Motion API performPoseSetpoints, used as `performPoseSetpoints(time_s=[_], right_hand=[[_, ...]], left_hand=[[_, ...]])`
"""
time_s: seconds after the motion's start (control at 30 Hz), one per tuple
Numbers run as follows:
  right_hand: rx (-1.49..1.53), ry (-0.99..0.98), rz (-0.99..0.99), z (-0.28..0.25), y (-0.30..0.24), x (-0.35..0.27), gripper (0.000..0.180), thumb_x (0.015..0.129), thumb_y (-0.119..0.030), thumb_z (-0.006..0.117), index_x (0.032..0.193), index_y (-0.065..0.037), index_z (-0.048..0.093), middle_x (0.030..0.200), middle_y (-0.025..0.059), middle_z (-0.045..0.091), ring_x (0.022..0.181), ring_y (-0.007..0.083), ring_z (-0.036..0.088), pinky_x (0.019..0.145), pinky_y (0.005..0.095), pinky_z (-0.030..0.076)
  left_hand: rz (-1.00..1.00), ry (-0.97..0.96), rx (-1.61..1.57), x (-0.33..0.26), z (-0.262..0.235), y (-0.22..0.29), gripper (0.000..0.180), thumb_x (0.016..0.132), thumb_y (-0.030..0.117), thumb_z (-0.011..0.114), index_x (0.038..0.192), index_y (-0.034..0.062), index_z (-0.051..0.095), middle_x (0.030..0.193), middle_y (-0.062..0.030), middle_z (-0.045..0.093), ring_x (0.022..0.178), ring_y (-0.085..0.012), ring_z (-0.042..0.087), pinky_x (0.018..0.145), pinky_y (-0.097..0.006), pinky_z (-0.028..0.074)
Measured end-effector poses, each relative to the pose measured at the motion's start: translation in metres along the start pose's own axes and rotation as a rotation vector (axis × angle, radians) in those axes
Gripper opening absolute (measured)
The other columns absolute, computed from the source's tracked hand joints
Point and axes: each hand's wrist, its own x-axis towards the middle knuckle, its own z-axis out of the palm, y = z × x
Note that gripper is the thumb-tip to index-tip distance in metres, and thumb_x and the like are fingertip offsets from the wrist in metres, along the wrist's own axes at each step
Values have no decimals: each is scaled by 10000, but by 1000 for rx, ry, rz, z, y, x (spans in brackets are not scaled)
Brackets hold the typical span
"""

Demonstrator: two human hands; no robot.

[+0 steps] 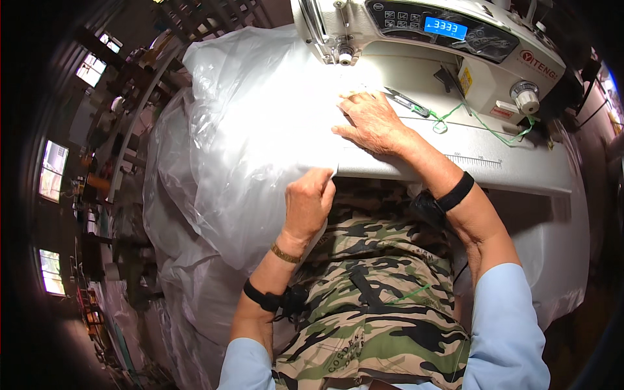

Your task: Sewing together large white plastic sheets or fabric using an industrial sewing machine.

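Note:
A large sheet of whitish translucent plastic (pixel 240 130) spreads over the left side of a white sewing machine (pixel 546 62) and hangs down in folds. My left hand (pixel 309 203) is closed in a fist on the sheet's near edge, at the front of the machine bed. Lying flat, my right hand (pixel 372 122) has its thumb held apart from the fingers, just in front of the needle area (pixel 345 55). Bright lamp glare washes out the material under its fingertips. Right beside that hand, thread snips (pixel 407 102) rest on the bed, tied to a green cord (pixel 484 127).
The machine's control panel (pixel 442 27) with a lit blue display overhangs the bed at the upper right, above a round dial (pixel 525 97). A printed ruler scale (pixel 478 160) runs along the bed's front edge. A camouflage apron (pixel 383 279) covers my lap below the bed.

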Motion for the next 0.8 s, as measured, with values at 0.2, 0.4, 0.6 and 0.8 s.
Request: performPoseSetpoints(time_s=[0.2,0.4,0.6,0.8], right_hand=[[38,-22,60,1,0,1,537,923,-421,554,1250,4,563,1405,200,495,1294,338,445,1078,483,289],[81,182,-41,11,4,2,389,945,-342,529,1131,-11,612,1186,171,603,1192,292,515,1050,455,307],[12,364,205,1,8,-6,296,878,-253,642,1078,-37,619,1110,142,617,1128,269,530,1017,457,319],[-351,416,554,-21,13,-36,391,815,-325,737,1051,-31,635,1057,134,578,1051,281,508,998,466,307]], left_hand=[[-11,49,12,41,11,-10,115,812,41,596,887,-19,659,698,-184,613,594,-309,605,573,-382,467],[-8,43,117,78,30,-21,78,804,39,598,826,-12,653,686,-185,616,619,-346,616,597,-413,480],[6,71,178,107,42,-35,68,803,30,591,747,-8,596,693,-180,613,659,-370,616,624,-439,491],[-41,42,222,134,49,-57,78,809,41,594,753,-13,600,762,-192,635,745,-374,632,695,-460,502]])
